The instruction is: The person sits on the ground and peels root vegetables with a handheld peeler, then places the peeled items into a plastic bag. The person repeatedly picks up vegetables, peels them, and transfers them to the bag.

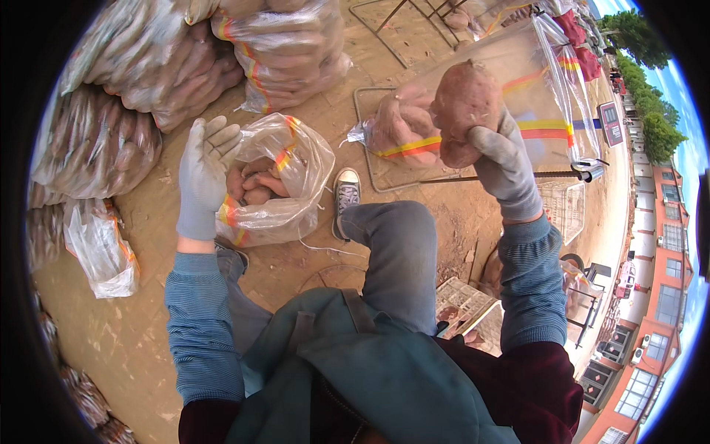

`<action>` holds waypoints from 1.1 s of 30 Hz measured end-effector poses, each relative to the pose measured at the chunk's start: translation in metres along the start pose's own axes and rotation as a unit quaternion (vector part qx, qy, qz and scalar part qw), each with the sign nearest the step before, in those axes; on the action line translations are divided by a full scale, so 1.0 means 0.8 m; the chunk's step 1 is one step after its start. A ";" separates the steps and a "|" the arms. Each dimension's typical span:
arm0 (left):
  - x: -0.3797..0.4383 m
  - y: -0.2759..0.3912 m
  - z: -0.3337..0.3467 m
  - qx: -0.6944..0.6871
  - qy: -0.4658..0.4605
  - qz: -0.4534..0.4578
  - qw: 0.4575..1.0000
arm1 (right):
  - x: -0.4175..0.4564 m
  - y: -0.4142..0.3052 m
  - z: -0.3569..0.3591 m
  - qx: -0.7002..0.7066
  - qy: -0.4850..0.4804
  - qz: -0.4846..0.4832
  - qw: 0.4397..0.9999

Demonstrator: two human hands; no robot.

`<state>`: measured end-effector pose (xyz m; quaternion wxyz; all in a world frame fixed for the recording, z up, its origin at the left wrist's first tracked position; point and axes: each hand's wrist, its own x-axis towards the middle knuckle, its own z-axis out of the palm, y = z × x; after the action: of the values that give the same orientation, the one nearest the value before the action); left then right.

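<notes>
In my gloved right hand (499, 158) I grip a large, lumpy sweet potato (468, 102), raised in front of a clear plastic bag (532, 72) hung on a metal frame. More sweet potatoes (405, 130) lie in the bottom of that hung bag. My gloved left hand (206, 166) is empty, palm up with its fingers apart, at the left side of an open clear bag (310, 166) on the ground. Inside the open bag is a small heap of sweet potatoes (258, 183). Part of its rim is hidden behind my left hand.
Full bags of sweet potatoes (166, 72) are stacked at the upper left. A folded plastic bag (102, 250) lies on the ground below them. A plastic crate (466, 302) stands beside my knee, and a digital scale display (610, 123) is at the right. Beyond is a red building (665, 222).
</notes>
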<state>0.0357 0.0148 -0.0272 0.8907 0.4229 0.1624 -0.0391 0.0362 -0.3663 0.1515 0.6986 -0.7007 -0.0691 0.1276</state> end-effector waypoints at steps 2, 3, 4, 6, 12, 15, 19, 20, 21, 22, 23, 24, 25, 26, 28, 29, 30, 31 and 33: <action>0.000 -0.002 -0.002 0.020 0.000 0.019 1.000 | -0.016 -0.063 -0.047 -0.093 -0.004 -0.053 0.994; 0.001 -0.001 -0.007 0.022 -0.002 0.025 0.999 | -0.022 -0.094 -0.066 -0.135 0.008 -0.081 0.987; 0.002 0.001 -0.014 0.021 -0.004 0.030 0.999 | -0.027 -0.128 -0.084 -0.180 0.022 -0.107 0.977; 0.007 -0.012 0.000 0.015 -0.018 0.021 1.000 | -0.051 -0.194 -0.131 -0.320 0.085 -0.123 0.936; 0.007 -0.015 0.007 0.037 0.003 0.001 0.999 | -0.024 -0.216 -0.249 -0.477 0.162 -0.152 0.850; 0.003 -0.006 -0.010 0.047 0.007 0.013 0.999 | 0.003 -0.136 -0.274 -0.424 0.144 -0.105 0.888; 0.010 -0.014 -0.002 0.058 -0.018 0.026 0.998 | -0.014 -0.096 -0.334 -0.662 -0.061 0.216 0.716; 0.011 -0.014 0.001 0.055 -0.017 0.023 0.998 | -0.013 -0.098 -0.332 -0.609 -0.010 0.194 0.769; 0.012 -0.015 0.002 0.054 -0.027 0.027 0.998 | -0.013 -0.101 -0.327 -0.551 0.043 0.170 0.816; 0.012 -0.014 0.001 0.051 -0.034 0.033 0.998 | -0.010 -0.110 -0.309 -0.457 0.087 0.149 0.873; 0.013 -0.015 -0.001 0.048 -0.041 0.038 0.997 | -0.007 -0.117 -0.289 -0.442 0.090 0.098 0.887; 0.014 -0.016 0.002 0.042 -0.048 0.039 0.997 | -0.010 -0.130 -0.268 -0.432 0.095 0.048 0.896; 0.011 -0.013 0.001 0.042 -0.047 0.046 0.997 | -0.006 -0.138 -0.217 -0.438 0.097 0.001 0.894; 0.009 -0.011 0.001 0.042 -0.047 0.052 0.997 | -0.006 -0.139 -0.192 -0.449 0.102 -0.041 0.887; 0.003 0.002 -0.016 0.050 -0.039 0.069 0.996 | 0.007 -0.126 -0.132 -0.449 0.096 -0.114 0.881; 0.005 0.000 -0.021 0.046 -0.042 0.070 0.996 | 0.003 -0.121 -0.101 -0.424 0.096 -0.118 0.893; 0.005 0.003 -0.021 0.028 -0.039 0.066 0.997 | 0.001 -0.111 -0.074 -0.411 0.058 -0.106 0.903; 0.002 0.009 -0.016 0.013 -0.030 0.063 0.997 | 0.003 -0.098 -0.047 -0.393 0.016 -0.095 0.914; -0.007 0.022 -0.006 0.004 0.006 0.064 0.998 | 0.011 -0.052 0.010 -0.308 -0.081 -0.049 0.947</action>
<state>0.0327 0.0293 -0.0147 0.8887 0.4361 0.1405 0.0198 0.0460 -0.3556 0.1920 0.4461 -0.8648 -0.1957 0.1219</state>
